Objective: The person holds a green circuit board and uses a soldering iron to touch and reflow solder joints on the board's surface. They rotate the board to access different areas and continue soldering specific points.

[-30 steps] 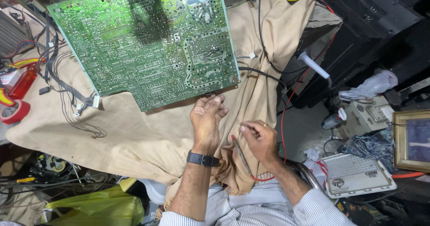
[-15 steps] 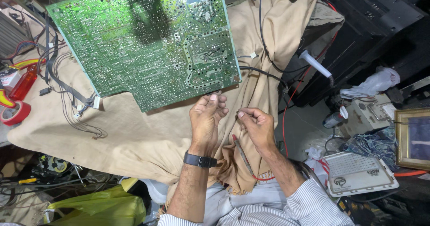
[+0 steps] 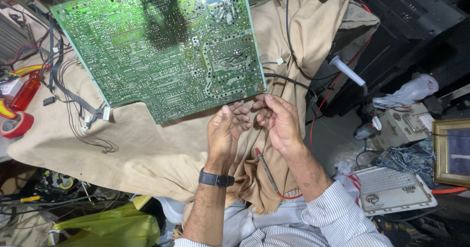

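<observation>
A large green circuit board (image 3: 161,51) lies solder side up on a beige cloth (image 3: 147,154). My left hand (image 3: 224,135), with a black wristband, is cupped just below the board's lower right corner, fingers apart. My right hand (image 3: 280,122) faces it, and its curled fingertips touch the left fingers. Whether something small is pinched between them is hidden. A red-tipped test probe (image 3: 264,167) lies on the cloth between my forearms, and its red wire (image 3: 289,196) runs off under my right wrist.
Wire bundles with connectors (image 3: 78,110) trail off the board's left side. Red tape rolls (image 3: 17,124) sit at the far left. Black cables (image 3: 293,80) cross the cloth on the right. A white lamp panel (image 3: 391,190), a framed picture (image 3: 453,151) and clutter fill the floor on the right.
My right hand has moved up and left from the cloth to meet the left hand by the board's edge. The probe now lies free on the cloth.
</observation>
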{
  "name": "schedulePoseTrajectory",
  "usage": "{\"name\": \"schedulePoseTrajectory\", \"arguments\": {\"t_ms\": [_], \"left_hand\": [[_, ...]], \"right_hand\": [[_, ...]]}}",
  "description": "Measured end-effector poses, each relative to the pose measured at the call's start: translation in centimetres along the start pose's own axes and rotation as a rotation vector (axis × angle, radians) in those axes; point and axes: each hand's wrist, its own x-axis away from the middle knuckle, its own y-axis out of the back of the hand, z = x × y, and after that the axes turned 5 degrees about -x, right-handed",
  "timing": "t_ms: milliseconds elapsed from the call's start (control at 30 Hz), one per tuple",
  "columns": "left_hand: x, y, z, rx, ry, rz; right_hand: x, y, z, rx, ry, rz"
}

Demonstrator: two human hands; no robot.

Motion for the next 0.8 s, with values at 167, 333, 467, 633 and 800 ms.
{"name": "schedulePoseTrajectory", "arguments": {"t_ms": [167, 333, 467, 633, 800], "left_hand": [[0.2, 0.3, 0.2, -0.018, -0.019, 0.038], [0.1, 0.1, 0.0, -0.013, -0.013, -0.013], [-0.1, -0.2, 0.0, -0.004, -0.008, -0.045], [-0.2, -0.3, 0.1, -0.022, -0.011, -0.058], [-0.3, -0.1, 0.1, -0.013, -0.012, -0.046]], "right_hand": [[-0.5, -0.2, 0.6, -0.166, -0.142, 0.051], [-0.9, -0.2, 1.3, -0.128, -0.260, -0.022], [-1.2, -0.3, 1.4, -0.115, -0.321, -0.072], [-1.6, -0.2, 1.3, -0.225, -0.328, -0.024], [-1.9, 0.0, 1.3, -0.218, -0.304, -0.018]]}}
